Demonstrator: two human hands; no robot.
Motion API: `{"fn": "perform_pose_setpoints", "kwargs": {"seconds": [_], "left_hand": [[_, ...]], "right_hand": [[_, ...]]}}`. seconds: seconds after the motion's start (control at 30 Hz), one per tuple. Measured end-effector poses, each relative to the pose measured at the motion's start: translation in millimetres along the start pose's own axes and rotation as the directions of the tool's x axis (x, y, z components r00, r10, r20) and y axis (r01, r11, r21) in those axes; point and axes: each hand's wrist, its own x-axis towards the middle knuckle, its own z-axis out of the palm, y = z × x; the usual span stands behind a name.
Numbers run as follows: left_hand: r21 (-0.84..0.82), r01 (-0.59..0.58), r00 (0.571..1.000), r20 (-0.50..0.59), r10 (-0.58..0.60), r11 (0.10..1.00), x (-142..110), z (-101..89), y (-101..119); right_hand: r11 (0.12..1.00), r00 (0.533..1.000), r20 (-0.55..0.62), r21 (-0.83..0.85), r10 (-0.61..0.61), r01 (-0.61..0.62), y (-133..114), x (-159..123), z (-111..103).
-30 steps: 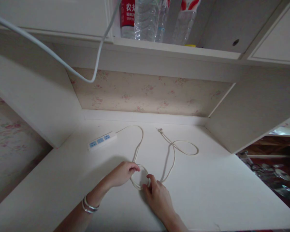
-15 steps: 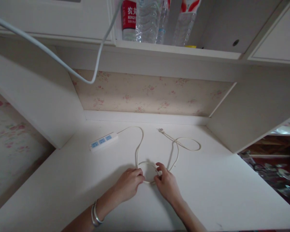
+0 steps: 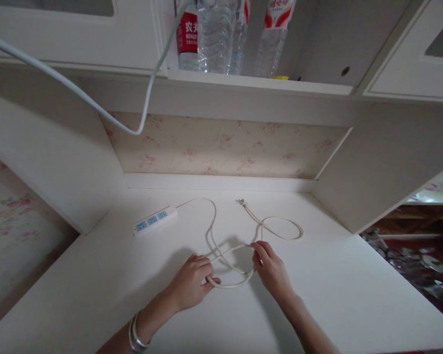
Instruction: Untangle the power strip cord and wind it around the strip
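Note:
A white power strip (image 3: 155,221) with blue socket faces lies at the left on the white desktop. Its cream power cord (image 3: 233,286) curves over to a loop between my hands, then on to a further loop at the right. The plug (image 3: 241,202) rests near the back. My left hand (image 3: 192,281), with bangles on its wrist, grips the near left side of the middle loop between thumb and fingers. On the right side of that loop, my right hand (image 3: 271,268) pinches the cord with its fingertips. Parts of the cord are hidden behind the fingers.
Above the desktop (image 3: 125,300) is a shelf (image 3: 266,84) holding several plastic bottles (image 3: 214,39). A thick white cable (image 3: 96,101) hangs across the upper left. Side panels (image 3: 402,152) border the desk, and floral wallpaper (image 3: 221,145) covers the back.
My right hand has moved right, and the middle loop between my hands is wider. Cord strands now cross inside it. The view has shifted slightly; the power strip stays in place.

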Motion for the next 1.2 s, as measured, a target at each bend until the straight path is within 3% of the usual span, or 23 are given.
{"fn": "perform_pose_setpoints", "kwargs": {"seconds": [0.07, 0.17, 0.27, 0.3, 0.37, 0.47, 0.6, 0.73, 0.83, 0.9, 1.03, 1.2], "left_hand": [[-0.249, 0.13, 0.981, -0.109, -0.161, 0.96, 1, 1.6, -6], [-0.674, 0.229, 0.876, -0.171, -0.45, 0.702, 2, 3.1, -15], [-0.922, 0.091, 0.789, -0.163, -0.592, 0.376, 3, 3.8, -19], [-0.952, 0.04, 0.769, -0.166, -0.617, 0.305, 3, 3.5, -19], [-0.968, -0.032, 0.733, -0.193, -0.652, 0.251, 4, 1.6, -16], [-0.954, -0.099, 0.724, -0.265, -0.637, 0.284, 2, -3.9, -9], [-0.925, -0.081, 0.814, -0.277, -0.511, 0.371, -16, -12.2, -7], [-0.779, 0.08, 0.905, -0.204, -0.373, 0.622, -36, -21.0, -16], [-0.568, 0.111, 0.979, -0.079, -0.189, 0.816, -44, -27.5, -21], [-0.44, 0.151, 0.987, 0.022, -0.157, 0.885, -49, -29.6, -22], [-0.192, 0.274, 0.958, 0.147, -0.248, 0.942, -57, -25.0, -22], [0.007, 0.299, 0.954, -0.003, -0.299, 0.954, -42, -6.4, 4]], "right_hand": [[0.996, 0.999, -0.004, -0.075, -0.047, 0.046, 5, 0, 3], [0.984, 0.996, -0.019, -0.158, -0.082, 0.078, 16, 0, 7], [0.977, 0.996, -0.06, -0.205, -0.068, 0.054, 27, 3, 9], [0.976, 0.997, -0.057, -0.213, -0.058, 0.044, 30, 6, 9], [0.974, 0.999, -0.035, -0.227, -0.019, 0.011, 34, 11, 9], [0.971, 0.997, 0.003, -0.23, 0.071, -0.069, 39, 20, 10], [0.981, 0.987, 0.067, -0.141, 0.143, -0.133, 46, 27, 12], [0.98, 0.975, 0.098, -0.021, 0.198, -0.197, 55, 28, 16], [0.971, 0.969, 0.071, 0.022, 0.237, -0.239, 58, 28, 19], [0.961, 0.962, 0.06, 0.065, 0.265, -0.269, 57, 28, 19], [0.926, 0.949, 0.096, 0.209, 0.299, -0.313, 52, 31, 17], [0.786, 0.888, 0.229, 0.415, 0.398, -0.459, 38, 33, 14]]}}
